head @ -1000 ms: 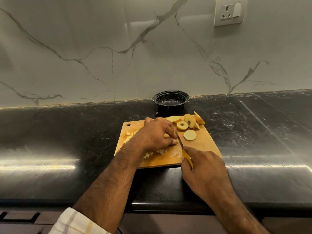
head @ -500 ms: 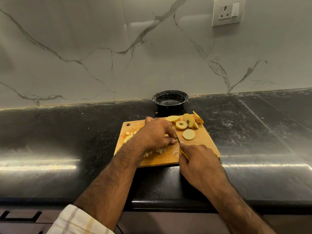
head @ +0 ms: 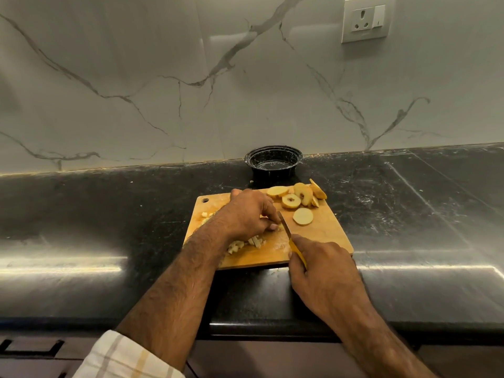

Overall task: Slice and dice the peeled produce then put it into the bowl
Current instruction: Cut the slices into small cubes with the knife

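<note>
A wooden cutting board (head: 324, 233) lies on the black counter. Round pale slices (head: 296, 200) are piled at its far right, one more slice (head: 302, 216) lies alone nearer the middle. Diced pieces (head: 246, 244) sit under and beside my left hand (head: 245, 214), whose curled fingers hold a piece down against the board. My right hand (head: 321, 271) grips a yellow-handled knife (head: 285, 227), its blade just right of my left fingertips. A black bowl (head: 273, 159) stands behind the board by the wall.
The black stone counter (head: 109, 214) stretches left and right of the board. A marble wall with a socket (head: 365, 20) rises behind. Drawer fronts (head: 32, 347) run below the counter's front edge.
My right hand slid the knife forward then drew it back a little along the board. My left hand stays holding the piece.
</note>
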Demonstrator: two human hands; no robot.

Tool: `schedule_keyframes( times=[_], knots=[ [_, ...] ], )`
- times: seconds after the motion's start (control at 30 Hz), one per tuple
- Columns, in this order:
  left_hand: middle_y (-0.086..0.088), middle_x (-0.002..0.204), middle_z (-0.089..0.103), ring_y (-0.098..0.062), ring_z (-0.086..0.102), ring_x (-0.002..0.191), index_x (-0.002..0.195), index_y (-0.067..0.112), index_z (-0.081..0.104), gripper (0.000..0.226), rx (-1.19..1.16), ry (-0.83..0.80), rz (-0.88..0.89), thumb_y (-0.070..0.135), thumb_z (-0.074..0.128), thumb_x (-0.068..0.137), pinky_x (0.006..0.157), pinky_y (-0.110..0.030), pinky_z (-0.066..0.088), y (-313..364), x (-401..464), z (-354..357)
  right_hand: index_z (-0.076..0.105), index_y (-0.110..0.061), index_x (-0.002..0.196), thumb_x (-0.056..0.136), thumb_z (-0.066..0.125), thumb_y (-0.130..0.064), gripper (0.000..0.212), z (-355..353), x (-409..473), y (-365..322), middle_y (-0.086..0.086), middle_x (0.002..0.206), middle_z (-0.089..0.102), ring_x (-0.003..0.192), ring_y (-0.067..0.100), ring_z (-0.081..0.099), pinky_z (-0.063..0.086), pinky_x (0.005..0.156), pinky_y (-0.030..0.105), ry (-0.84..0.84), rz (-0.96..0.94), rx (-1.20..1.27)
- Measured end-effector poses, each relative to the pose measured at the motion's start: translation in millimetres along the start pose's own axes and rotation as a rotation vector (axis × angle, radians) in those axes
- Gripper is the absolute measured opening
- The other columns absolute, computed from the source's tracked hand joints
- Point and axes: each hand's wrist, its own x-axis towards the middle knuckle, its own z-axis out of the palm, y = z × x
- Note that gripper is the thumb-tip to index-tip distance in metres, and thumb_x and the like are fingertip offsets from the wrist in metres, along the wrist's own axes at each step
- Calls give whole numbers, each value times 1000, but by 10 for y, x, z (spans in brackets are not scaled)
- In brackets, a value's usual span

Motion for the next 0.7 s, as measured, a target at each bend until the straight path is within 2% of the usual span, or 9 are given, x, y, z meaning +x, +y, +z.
schedule_keyframes(
  times=[0.1, 0.2, 0.3, 0.43, 0.53, 0.63, 0.7],
  knots=[
    [24, 119, 68, -7, 46, 135, 106, 35, 81, 16, -7, -4, 7, 27, 80, 92, 121, -51, 15, -17, 23, -3, 50, -28, 151, 106, 44, -41, 47, -2, 56, -32, -3, 122, 69, 104, 16, 61, 53, 88, 33, -29, 3, -25],
    [30, 98, 63, -4, 50, 121, 100, 36, 81, 14, -53, -21, 16, 26, 82, 90, 121, -52, 14, -40, 40, -6, 58, -27, 139, 106, 44, -38, 38, -17, 186, -67, 1, 118, 68, 103, 20, 61, 55, 87, 37, -46, 11, -71],
    [34, 88, 59, -5, 52, 125, 98, 36, 82, 14, -73, -13, 21, 24, 82, 90, 123, -56, 14, -46, 44, -9, 60, -27, 137, 105, 46, -34, 36, -19, 260, -99, 1, 117, 67, 102, 20, 60, 54, 87, 37, -77, 26, -86],
    [32, 88, 59, -6, 51, 127, 98, 35, 82, 12, -48, -4, 5, 26, 83, 89, 121, -54, 15, -30, 48, 2, 59, -26, 139, 105, 45, -35, 38, -38, 188, -69, 1, 114, 66, 96, 20, 58, 53, 83, 35, -97, 12, -106],
    [30, 92, 63, -4, 51, 124, 97, 34, 82, 11, -40, 6, 9, 28, 83, 89, 120, -52, 16, -40, 51, 5, 58, -26, 140, 105, 46, -35, 38, -50, 83, -58, 1, 116, 66, 99, 20, 59, 54, 86, 36, -120, 3, -91],
    [28, 93, 67, -2, 54, 120, 95, 32, 82, 9, -62, 8, 10, 27, 84, 88, 123, -54, 16, -49, 35, -2, 55, -27, 145, 106, 45, -39, 42, -45, 35, -53, -2, 119, 69, 97, 15, 58, 52, 85, 32, -43, 9, -49],
    [27, 91, 67, -3, 58, 116, 95, 31, 82, 10, -92, -3, 9, 24, 83, 89, 124, -56, 23, -48, 24, -17, 49, -27, 152, 107, 43, -41, 47, -40, 30, -61, -3, 124, 69, 100, 13, 58, 50, 86, 30, -3, 8, -23]
  ],
)
